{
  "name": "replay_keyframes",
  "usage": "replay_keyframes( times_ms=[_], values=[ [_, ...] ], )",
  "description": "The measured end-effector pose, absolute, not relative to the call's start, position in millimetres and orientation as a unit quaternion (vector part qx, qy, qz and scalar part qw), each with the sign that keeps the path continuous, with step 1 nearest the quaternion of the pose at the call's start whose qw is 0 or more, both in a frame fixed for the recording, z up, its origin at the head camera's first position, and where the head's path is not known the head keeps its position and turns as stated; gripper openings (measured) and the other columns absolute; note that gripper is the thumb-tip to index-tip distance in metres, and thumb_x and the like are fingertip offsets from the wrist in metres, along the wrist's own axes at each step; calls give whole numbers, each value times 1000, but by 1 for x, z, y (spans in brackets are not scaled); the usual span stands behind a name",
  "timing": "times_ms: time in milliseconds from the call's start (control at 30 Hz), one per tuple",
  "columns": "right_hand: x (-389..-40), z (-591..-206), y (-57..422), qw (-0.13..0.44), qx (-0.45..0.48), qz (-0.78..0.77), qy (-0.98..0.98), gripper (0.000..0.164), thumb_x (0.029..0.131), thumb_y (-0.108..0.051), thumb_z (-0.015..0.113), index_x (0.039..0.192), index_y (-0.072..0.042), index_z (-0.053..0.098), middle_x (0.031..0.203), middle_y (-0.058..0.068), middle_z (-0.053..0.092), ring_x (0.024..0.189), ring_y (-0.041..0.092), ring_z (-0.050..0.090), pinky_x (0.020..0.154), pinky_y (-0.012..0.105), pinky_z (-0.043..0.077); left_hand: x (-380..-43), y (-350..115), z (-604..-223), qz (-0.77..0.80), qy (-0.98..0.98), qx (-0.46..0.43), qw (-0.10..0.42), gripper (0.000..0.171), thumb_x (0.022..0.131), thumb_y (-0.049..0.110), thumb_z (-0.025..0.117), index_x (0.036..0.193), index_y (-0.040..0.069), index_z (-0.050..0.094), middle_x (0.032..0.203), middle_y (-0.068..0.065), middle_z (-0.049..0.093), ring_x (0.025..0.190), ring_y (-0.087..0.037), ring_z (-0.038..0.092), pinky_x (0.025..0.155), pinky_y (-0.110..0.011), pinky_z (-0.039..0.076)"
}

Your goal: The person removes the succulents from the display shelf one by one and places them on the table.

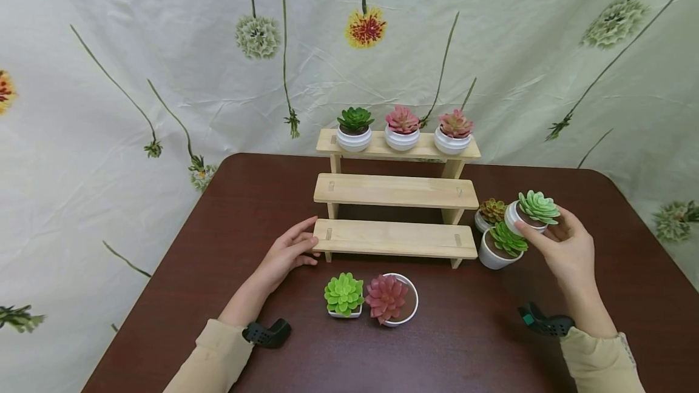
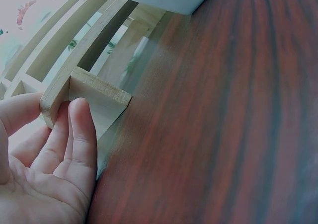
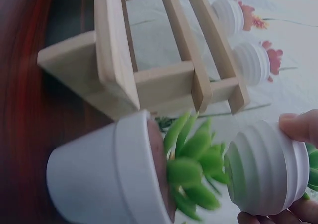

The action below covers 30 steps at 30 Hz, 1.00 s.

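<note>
My right hand [image 1: 570, 250] grips a ribbed white pot [image 3: 268, 169] holding a pale green succulent [image 1: 538, 207], raised and tilted. Below it, a smooth white pot [image 3: 99, 169] with a bright green succulent [image 1: 508, 239] stands on the table. Behind that sits an orange-brown succulent [image 1: 493, 211] in a white pot, partly hidden. At the left end of the three-tier wooden shelf stand [image 1: 395, 238], my left hand [image 1: 289, 250] pinches the lowest board, thumb on top and fingers under its end. Along the top tier stand a dark green succulent [image 1: 355, 121] and two pink succulents [image 1: 402, 121] in ribbed white pots.
In front of the stand, a lime green succulent [image 1: 344, 294] in a small white pot sits beside a dark red succulent [image 1: 386, 298] in a round white pot. The dark wood table [image 1: 448, 344] meets a flower-printed white cloth [image 1: 191, 47] at the back.
</note>
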State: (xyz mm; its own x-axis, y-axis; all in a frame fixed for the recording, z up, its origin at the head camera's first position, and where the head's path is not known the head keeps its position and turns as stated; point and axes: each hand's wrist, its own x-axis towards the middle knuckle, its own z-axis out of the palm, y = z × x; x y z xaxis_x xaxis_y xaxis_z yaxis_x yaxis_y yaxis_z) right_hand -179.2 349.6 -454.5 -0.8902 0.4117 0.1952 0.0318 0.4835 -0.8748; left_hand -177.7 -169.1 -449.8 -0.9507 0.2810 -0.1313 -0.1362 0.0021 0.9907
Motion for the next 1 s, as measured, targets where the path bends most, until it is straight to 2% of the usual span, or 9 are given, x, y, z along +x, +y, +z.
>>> replay_keyframes(
  times_ms=[133, 433, 667, 767, 867, 1000],
  values=[
    [-168, -444, 350, 187, -149, 498, -834, 70, 74, -34, 80, 136, -27, 49, 129, -4, 52, 109, 4, 54, 78, 7, 44, -177, -169, -450, 705, 691, 52, 149, 58, 96, 18, 56, 147, 13, 31, 116, -14, 53, 89, -23, 59, 75, -33, 54],
    [-157, -449, 363, 189, -193, 495, -826, 70, 75, -35, 80, 136, -24, 49, 128, -3, 52, 103, 0, 55, 73, 4, 43, -177, -169, -450, 706, 690, 55, 149, 58, 96, 17, 56, 147, 13, 31, 116, -14, 53, 88, -23, 59, 75, -34, 54],
    [-152, -450, 369, 187, -216, 499, -818, 69, 75, -36, 79, 136, -23, 49, 125, -7, 51, 99, -4, 52, 70, 3, 42, -177, -171, -450, 705, 691, 58, 147, 58, 95, 18, 56, 148, 13, 30, 115, -13, 53, 88, -23, 59, 75, -34, 54],
    [-147, -444, 362, 177, -225, 492, -822, 71, 76, -36, 78, 138, -18, 47, 126, -3, 51, 96, -3, 52, 66, 4, 42, -177, -171, -450, 708, 689, 61, 146, 59, 95, 17, 56, 148, 13, 30, 114, -12, 54, 88, -22, 59, 75, -34, 54],
    [-139, -430, 349, 151, -247, 474, -831, 75, 79, -38, 75, 141, -12, 43, 133, 6, 48, 106, 9, 52, 67, 7, 41, -177, -170, -450, 710, 687, 62, 144, 59, 95, 17, 56, 148, 12, 30, 113, -11, 55, 87, -22, 59, 74, -33, 54],
    [-132, -416, 336, 118, -258, 457, -843, 78, 82, -38, 71, 144, -6, 36, 141, 16, 40, 118, 26, 45, 67, 7, 39, -177, -170, -449, 711, 686, 59, 144, 59, 95, 17, 57, 147, 12, 30, 113, -11, 55, 87, -22, 59, 74, -33, 54]
  ],
)
